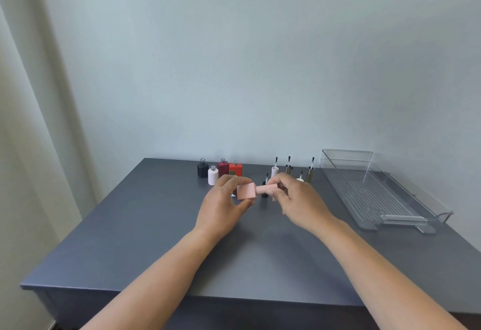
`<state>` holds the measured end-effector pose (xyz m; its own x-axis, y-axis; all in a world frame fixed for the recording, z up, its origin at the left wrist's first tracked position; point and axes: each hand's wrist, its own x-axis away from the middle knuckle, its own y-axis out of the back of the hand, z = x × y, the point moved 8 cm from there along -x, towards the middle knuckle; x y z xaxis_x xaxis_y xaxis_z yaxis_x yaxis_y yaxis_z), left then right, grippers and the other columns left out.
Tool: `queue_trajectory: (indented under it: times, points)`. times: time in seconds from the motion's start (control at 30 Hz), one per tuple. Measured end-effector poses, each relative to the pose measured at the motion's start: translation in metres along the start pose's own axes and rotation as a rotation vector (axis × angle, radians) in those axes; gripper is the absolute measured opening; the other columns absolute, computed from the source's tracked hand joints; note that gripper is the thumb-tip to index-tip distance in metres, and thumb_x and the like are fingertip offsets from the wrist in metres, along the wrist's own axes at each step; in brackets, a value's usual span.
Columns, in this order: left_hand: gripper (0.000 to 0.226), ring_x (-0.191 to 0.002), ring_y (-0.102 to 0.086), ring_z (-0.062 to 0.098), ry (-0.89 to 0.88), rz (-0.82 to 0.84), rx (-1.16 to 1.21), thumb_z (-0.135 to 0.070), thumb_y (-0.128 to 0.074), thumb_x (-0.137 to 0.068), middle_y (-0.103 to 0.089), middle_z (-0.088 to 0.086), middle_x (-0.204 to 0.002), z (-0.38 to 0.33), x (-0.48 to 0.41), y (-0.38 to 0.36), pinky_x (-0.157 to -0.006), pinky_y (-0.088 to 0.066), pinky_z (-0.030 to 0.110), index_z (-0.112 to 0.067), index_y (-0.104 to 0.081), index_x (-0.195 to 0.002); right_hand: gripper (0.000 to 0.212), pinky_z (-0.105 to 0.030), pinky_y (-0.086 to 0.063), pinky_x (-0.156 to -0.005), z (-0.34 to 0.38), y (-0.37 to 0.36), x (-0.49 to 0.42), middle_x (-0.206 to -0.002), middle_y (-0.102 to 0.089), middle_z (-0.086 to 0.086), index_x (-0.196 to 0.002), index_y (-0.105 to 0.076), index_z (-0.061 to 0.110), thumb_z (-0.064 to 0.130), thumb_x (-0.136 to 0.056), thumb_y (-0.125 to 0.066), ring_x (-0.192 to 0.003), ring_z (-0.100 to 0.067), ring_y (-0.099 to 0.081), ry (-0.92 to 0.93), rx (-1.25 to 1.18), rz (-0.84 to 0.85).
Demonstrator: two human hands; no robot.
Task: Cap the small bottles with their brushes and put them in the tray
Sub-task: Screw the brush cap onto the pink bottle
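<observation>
My left hand grips a pink square bottle, held on its side above the table. My right hand pinches the pink brush cap, which sits against the bottle's neck. Behind my hands stand open bottles: black, white, dark red and orange-red. Brush caps stand bristles-up to the right: a white one, metallic ones and a black one. The clear tray lies at the right with nothing in it.
The grey table ends at its front edge near my forearms and meets a pale wall at the back. A curtain hangs at the left. A small cream cap peeks out behind my right hand.
</observation>
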<state>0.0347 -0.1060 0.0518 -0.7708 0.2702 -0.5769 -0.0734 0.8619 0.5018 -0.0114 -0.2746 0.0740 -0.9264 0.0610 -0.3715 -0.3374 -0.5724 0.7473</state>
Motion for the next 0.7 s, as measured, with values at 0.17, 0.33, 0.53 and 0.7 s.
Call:
queue_trajectory:
  times: [0.17, 0.33, 0.53, 0.7]
  points:
    - [0.036, -0.096, -0.059, 0.007, 0.003, 0.061, -0.021, -0.031, -0.078, -0.081, -0.061, -0.014, -0.111, -0.002, 0.003, -0.002, -0.082, -0.051, 0.029, -0.031, -0.067, -0.115, 0.017, -0.034, -0.038, -0.054, 0.000, -0.004, 0.000, -0.067, -0.047, 0.016, -0.098, -0.049, 0.028, 0.039, -0.101, -0.036, -0.068, -0.022, -0.054, 0.047, 0.245, 0.015]
    - [0.039, -0.086, -0.053, -0.007, -0.007, 0.134, -0.111, -0.037, -0.075, -0.082, -0.057, -0.019, -0.107, 0.000, 0.006, -0.007, -0.073, -0.041, 0.012, -0.035, -0.064, -0.120, 0.023, -0.037, -0.049, -0.075, 0.003, -0.011, 0.006, -0.114, -0.059, 0.010, -0.120, -0.052, 0.027, 0.031, -0.099, -0.043, -0.098, -0.021, -0.061, 0.111, 0.225, 0.105]
    - [0.041, -0.097, -0.055, 0.007, -0.035, 0.153, -0.214, -0.040, -0.073, -0.084, -0.057, -0.016, -0.109, -0.005, 0.006, -0.010, -0.073, -0.045, 0.025, -0.036, -0.063, -0.123, 0.023, -0.035, -0.045, -0.066, 0.004, -0.018, 0.011, -0.103, -0.060, 0.002, -0.112, -0.058, 0.023, 0.033, -0.099, -0.042, -0.086, -0.025, -0.061, 0.166, 0.399, 0.109]
    - [0.037, -0.104, -0.052, 0.013, -0.117, 0.118, -0.301, -0.037, -0.072, -0.085, -0.058, -0.008, -0.107, -0.015, 0.010, -0.010, -0.071, -0.051, 0.031, -0.030, -0.064, -0.120, 0.023, -0.037, -0.048, -0.071, -0.002, -0.016, 0.011, -0.096, -0.062, 0.003, -0.099, -0.061, 0.021, 0.031, -0.098, -0.040, -0.083, -0.022, -0.059, 0.087, 0.313, 0.120]
